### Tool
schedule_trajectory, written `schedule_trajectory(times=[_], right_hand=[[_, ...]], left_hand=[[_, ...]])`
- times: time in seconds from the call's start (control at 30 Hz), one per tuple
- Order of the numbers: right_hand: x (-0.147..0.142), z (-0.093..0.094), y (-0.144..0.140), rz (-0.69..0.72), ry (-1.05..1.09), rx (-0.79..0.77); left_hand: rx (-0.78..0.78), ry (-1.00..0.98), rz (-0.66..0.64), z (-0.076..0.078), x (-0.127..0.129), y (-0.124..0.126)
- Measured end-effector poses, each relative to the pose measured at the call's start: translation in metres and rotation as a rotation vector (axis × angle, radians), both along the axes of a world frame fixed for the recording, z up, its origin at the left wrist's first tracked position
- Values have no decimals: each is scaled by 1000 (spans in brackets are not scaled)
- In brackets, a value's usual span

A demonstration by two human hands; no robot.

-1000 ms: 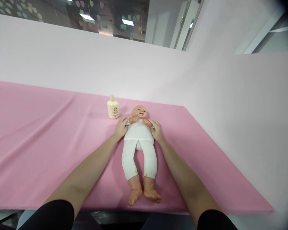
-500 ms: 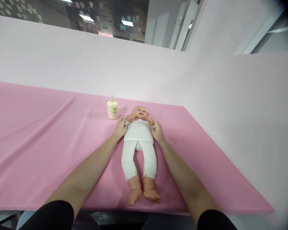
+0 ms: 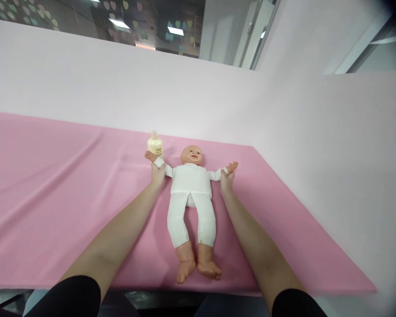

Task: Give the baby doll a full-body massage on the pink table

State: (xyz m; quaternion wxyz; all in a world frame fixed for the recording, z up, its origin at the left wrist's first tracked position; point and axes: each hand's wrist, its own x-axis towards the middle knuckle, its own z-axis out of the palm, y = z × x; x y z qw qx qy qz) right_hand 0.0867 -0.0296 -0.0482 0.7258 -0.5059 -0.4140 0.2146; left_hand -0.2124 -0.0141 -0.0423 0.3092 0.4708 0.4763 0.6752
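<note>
A baby doll (image 3: 190,180) in a white top and white leggings lies on its back, head at the far end and bare feet towards me. Its arms are spread out sideways. My left hand (image 3: 157,173) is closed around the doll's forearm on the left, just below its wrist. On the other side my right hand (image 3: 227,181) grips the other forearm near the wrist. A cream-coloured bottle (image 3: 155,144) stands behind the doll's left-side hand, which hides its lower part.
Pink cloth (image 3: 69,198) with a few folds covers the table. A white wall (image 3: 119,88) rises behind it and another wall (image 3: 343,154) runs along the right. Above the back wall is glass with heart-shaped stickers (image 3: 143,35).
Both my hands have moved outwards, drawing the doll's arms from its chest to a spread position. The doll's body and the bottle have stayed in place.
</note>
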Motion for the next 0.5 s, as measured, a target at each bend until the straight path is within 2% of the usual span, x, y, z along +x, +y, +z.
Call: schedule_trajectory(times=[0.2,0.4,0.5], right_hand=[[-1,0,-3,33,-68,9],[-8,9,-14,69,-98,33],[-12,15,-20,107,-174,74]], left_hand=[[-25,-18,0,-1,2,-1],[-94,33,13,0,3,-6],[-78,55,-9,0,4,-7]])
